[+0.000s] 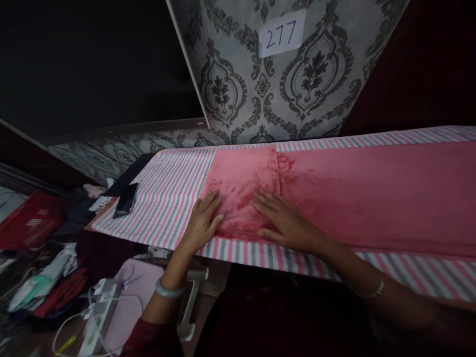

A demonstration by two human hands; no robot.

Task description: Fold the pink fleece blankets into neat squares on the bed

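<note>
A long pink cloth [357, 193] with a soft, plush-looking nap lies along the table, its left end folded over into a flap [241, 168]. My left hand [203, 220] rests at the flap's left edge, fingers stretched out and thumb apart. Flat on the flap near its fold line lies my right hand [280, 218], fingers spread. Neither hand grips the cloth. Darker, ruffled patches show in the nap around both hands. Under the cloth is a striped tablecloth [159, 188] in pink, grey and white.
A black phone [126, 200] lies at the table's left end. A large dark screen [100, 64] hangs over that side. Below left are a power strip [100, 315] with cables on a pink stool [128, 292], a red basket [31, 220] and heaped clothes [55, 282].
</note>
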